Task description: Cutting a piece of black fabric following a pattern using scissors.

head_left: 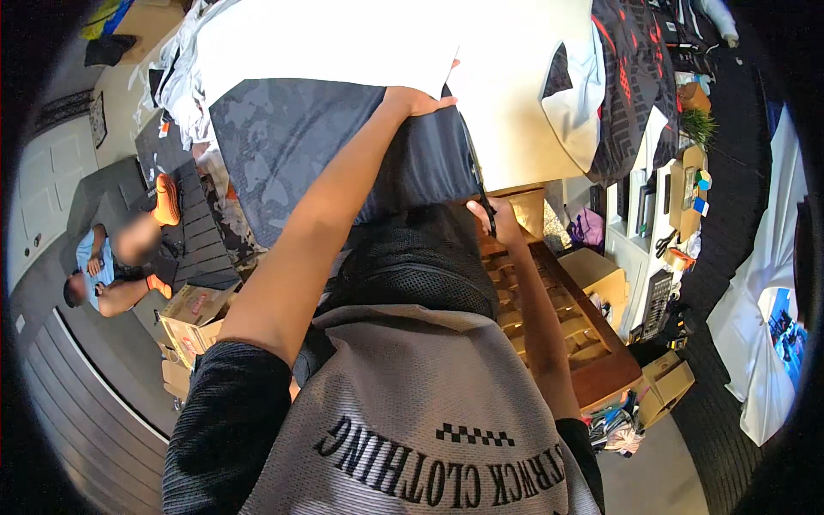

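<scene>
A large sheet of fabric, glaring white on its upper part [343, 39], lies across the work surface. Dark grey patterned fabric [287, 146] hangs down over the near edge. At the border between white and dark, my left hand [418, 101] grips the dark fabric; some of its fingers are lost in the glare. Lower and to the right, my right hand [505, 221] is closed round the black handles of scissors [476, 172]. Their blades point away from me along a dark cut line that runs up toward my left hand.
Black and red printed fabric [631, 94] lies at the right. Below the surface stands a wooden slatted frame [558, 318]. Cardboard boxes [193, 313] are on the floor at left, with more [665, 386] at right. A seated person [107, 266] is at far left.
</scene>
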Motion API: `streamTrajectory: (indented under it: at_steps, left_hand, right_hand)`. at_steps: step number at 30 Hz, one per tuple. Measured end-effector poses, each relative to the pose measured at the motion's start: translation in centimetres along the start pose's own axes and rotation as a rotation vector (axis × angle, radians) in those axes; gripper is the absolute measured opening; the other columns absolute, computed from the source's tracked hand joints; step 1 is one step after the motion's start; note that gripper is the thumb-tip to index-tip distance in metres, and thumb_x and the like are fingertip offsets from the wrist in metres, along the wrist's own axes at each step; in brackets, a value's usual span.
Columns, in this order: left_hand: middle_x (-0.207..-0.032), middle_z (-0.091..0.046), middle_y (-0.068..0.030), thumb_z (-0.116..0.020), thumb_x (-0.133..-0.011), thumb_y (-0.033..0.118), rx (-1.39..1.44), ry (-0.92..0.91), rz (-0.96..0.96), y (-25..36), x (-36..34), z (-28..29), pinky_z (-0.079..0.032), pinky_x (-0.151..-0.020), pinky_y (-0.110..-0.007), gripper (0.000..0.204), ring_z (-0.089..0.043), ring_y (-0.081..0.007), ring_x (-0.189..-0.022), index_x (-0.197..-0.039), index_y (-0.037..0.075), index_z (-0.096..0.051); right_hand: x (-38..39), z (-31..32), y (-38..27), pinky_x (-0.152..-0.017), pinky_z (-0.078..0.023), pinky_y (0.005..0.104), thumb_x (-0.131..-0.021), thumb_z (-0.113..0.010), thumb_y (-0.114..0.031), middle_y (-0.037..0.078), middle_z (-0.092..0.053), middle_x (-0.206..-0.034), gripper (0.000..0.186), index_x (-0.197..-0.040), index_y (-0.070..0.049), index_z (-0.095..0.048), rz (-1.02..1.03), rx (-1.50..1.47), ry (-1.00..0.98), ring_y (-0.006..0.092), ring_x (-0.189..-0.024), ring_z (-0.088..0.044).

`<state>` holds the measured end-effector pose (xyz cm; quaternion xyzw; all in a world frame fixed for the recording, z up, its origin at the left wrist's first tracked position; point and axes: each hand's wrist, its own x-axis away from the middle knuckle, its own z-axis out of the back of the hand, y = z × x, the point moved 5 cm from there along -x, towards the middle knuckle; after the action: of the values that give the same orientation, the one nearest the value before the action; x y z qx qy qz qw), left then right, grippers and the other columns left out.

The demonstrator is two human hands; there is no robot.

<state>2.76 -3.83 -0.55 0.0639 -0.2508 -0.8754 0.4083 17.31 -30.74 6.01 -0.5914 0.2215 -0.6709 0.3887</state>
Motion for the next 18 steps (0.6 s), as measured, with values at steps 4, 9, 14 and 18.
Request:
streamTrajectory:
  at_steps: [4, 9, 14, 18]
  left_hand:
    - [-0.16, -0.017, -0.004, -0.052, -0.082, 0.067, -0.053, 0.04, -0.016, 0.1, 0.0, 0.0, -0.019, -0.115, -0.057, 0.08, -0.021, -0.0353, -0.144, -0.15, 0.041, -0.02]
    - [-0.16, -0.017, -0.0041, -0.051, -0.082, 0.068, -0.017, 0.008, -0.003, 0.0, -0.1, -0.2, -0.019, -0.114, -0.057, 0.079, -0.021, -0.0353, -0.144, -0.15, 0.041, -0.021]
    - [-0.16, -0.015, -0.0034, -0.052, -0.081, 0.067, -0.005, 0.018, -0.002, -0.4, -0.1, 0.1, -0.019, -0.114, -0.058, 0.079, -0.02, -0.036, -0.145, -0.149, 0.043, -0.021]
    - [-0.155, -0.029, -0.007, -0.052, -0.086, 0.06, -0.098, 0.007, 0.009, 0.6, -0.1, 1.5, -0.028, -0.112, -0.051, 0.071, -0.03, -0.0335, -0.141, -0.148, 0.033, -0.031]
  right_hand:
    - [0.1, 0.0, -0.5, -0.044, -0.031, 0.0243, -0.09, -0.067, -0.035, -0.002, -0.044, -0.046, 0.045, -0.057, -0.01, -0.049, 0.039, -0.079, 0.021, 0.0094, -0.042, -0.039]
    - [0.1, 0.6, 0.2, -0.044, -0.031, 0.0245, -0.09, -0.067, -0.035, -0.002, -0.045, -0.046, 0.045, -0.057, -0.01, -0.048, -0.03, 0.009, 0.017, 0.0094, -0.042, -0.039]
    - [0.5, 0.8, -0.9, -0.045, -0.032, 0.0263, -0.089, -0.068, -0.036, -0.001, -0.045, -0.047, 0.047, -0.056, -0.008, -0.048, 0.045, 0.078, 0.009, 0.0111, -0.043, -0.039]
    - [2.9, 1.7, 0.8, -0.049, -0.034, 0.0307, -0.084, -0.072, -0.041, 0.001, -0.047, -0.051, 0.049, -0.058, -0.005, -0.049, 0.062, 0.234, 0.069, 0.0162, -0.048, -0.044]
